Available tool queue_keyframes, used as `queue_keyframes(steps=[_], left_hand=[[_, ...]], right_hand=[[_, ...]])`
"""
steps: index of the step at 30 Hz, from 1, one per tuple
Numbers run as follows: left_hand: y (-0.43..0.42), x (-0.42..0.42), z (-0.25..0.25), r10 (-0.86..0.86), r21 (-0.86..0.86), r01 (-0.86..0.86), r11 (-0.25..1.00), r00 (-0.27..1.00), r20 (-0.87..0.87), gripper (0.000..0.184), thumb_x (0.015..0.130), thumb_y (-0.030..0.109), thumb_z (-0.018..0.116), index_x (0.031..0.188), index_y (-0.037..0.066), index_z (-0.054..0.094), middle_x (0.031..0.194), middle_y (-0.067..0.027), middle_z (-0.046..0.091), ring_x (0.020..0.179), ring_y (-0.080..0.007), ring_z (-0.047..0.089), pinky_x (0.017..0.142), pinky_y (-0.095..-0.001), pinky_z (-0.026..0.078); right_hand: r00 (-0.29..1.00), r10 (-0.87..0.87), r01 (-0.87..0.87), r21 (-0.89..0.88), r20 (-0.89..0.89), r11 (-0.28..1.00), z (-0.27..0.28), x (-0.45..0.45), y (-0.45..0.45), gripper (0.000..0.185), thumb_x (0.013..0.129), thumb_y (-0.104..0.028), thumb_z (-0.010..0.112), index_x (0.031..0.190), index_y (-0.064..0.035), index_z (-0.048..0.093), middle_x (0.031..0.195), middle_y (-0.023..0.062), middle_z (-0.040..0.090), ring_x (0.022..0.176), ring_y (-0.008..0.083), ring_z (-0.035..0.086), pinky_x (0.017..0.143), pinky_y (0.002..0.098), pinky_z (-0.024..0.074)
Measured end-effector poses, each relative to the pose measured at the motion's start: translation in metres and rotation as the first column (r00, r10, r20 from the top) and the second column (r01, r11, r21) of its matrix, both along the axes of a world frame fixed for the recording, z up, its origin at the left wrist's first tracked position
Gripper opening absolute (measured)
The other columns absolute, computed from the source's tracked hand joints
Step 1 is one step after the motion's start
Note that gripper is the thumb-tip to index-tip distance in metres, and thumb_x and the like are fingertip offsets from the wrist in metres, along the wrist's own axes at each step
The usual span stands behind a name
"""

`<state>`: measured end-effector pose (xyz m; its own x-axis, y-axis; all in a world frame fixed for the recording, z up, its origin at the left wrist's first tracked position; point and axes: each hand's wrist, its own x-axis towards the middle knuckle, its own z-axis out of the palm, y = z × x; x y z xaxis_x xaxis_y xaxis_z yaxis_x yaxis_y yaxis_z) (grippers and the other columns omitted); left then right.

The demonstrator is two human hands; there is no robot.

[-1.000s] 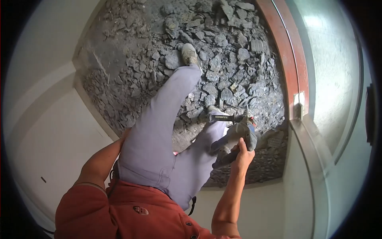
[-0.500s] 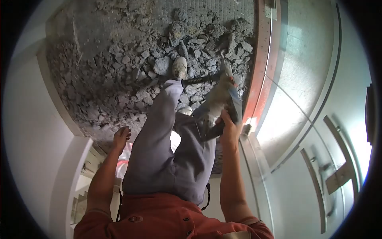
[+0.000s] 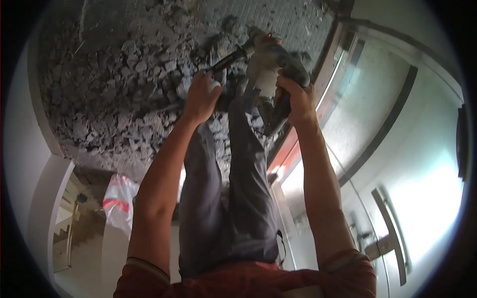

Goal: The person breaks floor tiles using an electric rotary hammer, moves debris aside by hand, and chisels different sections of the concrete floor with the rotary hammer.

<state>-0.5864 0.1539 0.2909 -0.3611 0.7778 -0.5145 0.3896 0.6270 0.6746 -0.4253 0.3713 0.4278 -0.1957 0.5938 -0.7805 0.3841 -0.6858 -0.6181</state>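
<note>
While you stood over the broken rubble [image 3: 144, 89], the power tool [image 3: 263, 64] was out in front of your legs, a little right of centre. Its nose pointed away from you, toward the top of the view and slightly left; its long axis ran back from there, slanting right, to the rear handle [image 3: 279, 113] nearest you. From just behind the nose, the black side handle [image 3: 229, 59] jutted left and back toward you. Whether the tip met the floor [image 3: 293, 20], you could not have told from this angle.

Your right grip [image 3: 301, 102] was wrapped around the tool at its rear handle. Your left grip [image 3: 200, 97] was at the free end of the side handle, thumb apart from the fingers; whether it had closed on that end could not be told.

Beyond your left forearm, near the end of the wall, sat a white plastic bag [image 3: 118, 198] with a red band across it; its contents were hidden. Pale marks on the side handle looked like lettering, too dim and blurred to read.
</note>
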Motion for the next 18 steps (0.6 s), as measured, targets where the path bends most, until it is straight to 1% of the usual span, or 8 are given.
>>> queue_keyframes(steps=[4,6,8,10,12,14,17,18], left_hand=[[0.122,-0.019,-0.109,-0.094,0.049,0.095,0.994,0.995,-0.032,0.073,0.102,0.058,0.041,0.147,0.000,0.044,0.144,-0.0296,0.049,0.136,-0.0460,0.044,0.113,-0.0525,0.034],[0.143,-0.028,-0.134,0.079,-0.046,-0.071,0.996,0.978,0.194,0.055,0.104,0.045,0.045,0.126,-0.005,0.057,0.126,-0.0276,0.061,0.122,-0.0445,0.055,0.101,-0.0500,0.042],[0.132,-0.016,-0.156,0.080,-0.089,-0.069,0.994,0.988,0.132,0.052,0.103,0.044,0.049,0.121,-0.004,0.057,0.122,-0.0297,0.062,0.116,-0.0457,0.058,0.098,-0.0513,0.044],[0.100,0.019,-0.125,0.067,-0.330,-0.054,0.942,0.997,0.028,0.065,0.099,0.053,0.050,0.129,-0.005,0.051,0.115,-0.0299,0.066,0.108,-0.0457,0.064,0.092,-0.0519,0.049],[0.048,0.068,-0.115,0.219,-0.258,-0.225,0.939,0.974,-0.055,0.057,0.098,0.048,0.057,0.123,-0.003,0.051,0.114,-0.0295,0.066,0.108,-0.0461,0.063,0.091,-0.0528,0.050],[0.002,0.094,-0.100,0.329,-0.403,-0.289,0.868,0.944,0.032,0.056,0.096,0.044,0.061,0.124,-0.003,0.051,0.114,-0.0288,0.066,0.108,-0.0468,0.063,0.089,-0.0537,0.050],[-0.089,0.125,-0.119,0.059,-0.270,-0.070,0.960,0.997,-0.045,0.053,0.093,0.037,0.066,0.125,-0.002,0.051,0.113,-0.0287,0.066,0.106,-0.0465,0.064,0.088,-0.0541,0.050],[-0.069,0.108,-0.082,0.124,-0.405,-0.120,0.906,0.992,-0.017,0.050,0.093,0.034,0.067,0.125,-0.001,0.052,0.112,-0.0277,0.067,0.106,-0.0461,0.064,0.088,-0.0539,0.050]], right_hand=[[0.998,0.005,-0.005,-0.010,-0.061,1.000,-0.053,-0.029,0.036,0.025,0.085,-0.009,0.068,0.107,0.0016,0.066,0.076,0.0068,0.062,0.061,0.0166,0.060,0.057,0.0308,0.0486],[0.997,0.066,-0.067,-0.042,-0.032,0.997,-0.069,-0.040,0.043,0.024,0.085,-0.008,0.067,0.107,0.0020,0.066,0.077,0.0066,0.061,0.062,0.0163,0.060,0.058,0.0301,0.0479],[0.988,0.144,-0.146,-0.021,-0.053,0.989,-0.083,-0.034,0.042,0.023,0.085,-0.009,0.068,0.105,0.0016,0.066,0.073,0.0056,0.061,0.063,0.0145,0.060,0.060,0.0290,0.0478],[0.982,0.183,-0.184,-0.040,-0.036,0.982,-0.080,-0.015,0.034,0.023,0.085,-0.009,0.069,0.104,0.0014,0.067,0.071,0.0052,0.060,0.063,0.0136,0.060,0.061,0.0284,0.0477],[0.864,0.500,-0.494,-0.095,0.062,0.864,-0.071,0.002,0.026,0.017,0.084,-0.010,0.070,0.098,-0.0001,0.069,0.068,0.0027,0.061,0.062,0.0116,0.060,0.059,0.0284,0.0477],[0.828,0.560,-0.546,-0.209,0.015,0.811,-0.080,0.025,0.008,0.013,0.084,-0.010,0.072,0.093,-0.0010,0.070,0.068,0.0022,0.065,0.062,0.0102,0.061,0.059,0.0283,0.0483],[0.845,0.532,-0.523,-0.294,-0.056,0.800,-0.077,0.051,-0.025,0.014,0.082,-0.011,0.074,0.090,-0.0003,0.070,0.071,0.0044,0.068,0.063,0.0112,0.063,0.059,0.0294,0.0497],[0.861,0.508,-0.500,-0.258,-0.042,0.827,-0.072,0.062,-0.040,0.015,0.082,-0.011,0.075,0.091,-0.0002,0.070,0.073,0.0051,0.069,0.065,0.0116,0.064,0.060,0.0298,0.0501]])
